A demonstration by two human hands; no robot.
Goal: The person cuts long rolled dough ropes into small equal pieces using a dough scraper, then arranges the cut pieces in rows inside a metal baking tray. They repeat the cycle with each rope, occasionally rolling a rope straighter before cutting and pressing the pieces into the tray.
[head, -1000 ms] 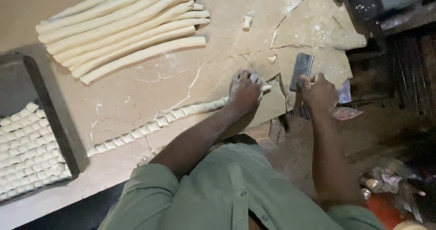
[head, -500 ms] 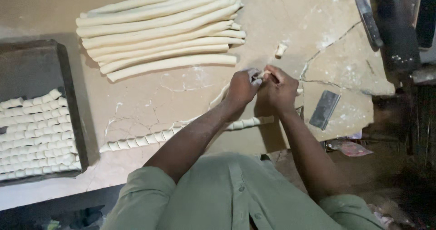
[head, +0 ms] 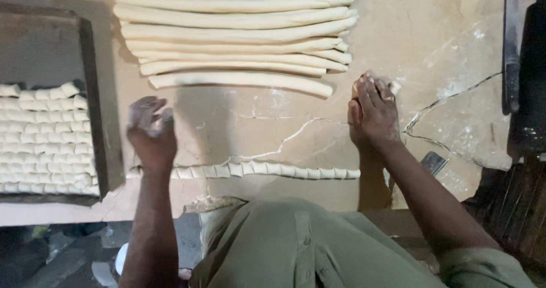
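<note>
A long dough rope cut into small pieces (head: 267, 170) lies across the near edge of the cracked stone worktop (head: 273, 123). My left hand (head: 151, 133) hovers above the left end of that row, floury, with fingers apart and nothing in it. My right hand (head: 372, 114) rests palm down on the worktop beside the right ends of the uncut dough ropes (head: 233, 35); a small bit of dough (head: 394, 87) lies by its fingertips. Several uncut ropes are stacked side by side at the back.
A dark metal tray (head: 94, 94) at the left holds rows of several cut dough pieces (head: 42, 140). A metal scraper (head: 433, 163) lies near my right forearm. A dark bar (head: 511, 43) runs along the right edge of the worktop.
My two hands were together at the right end of the cut rope; now the left has swung to the rope's left end and the right has moved up toward the uncut ropes.
</note>
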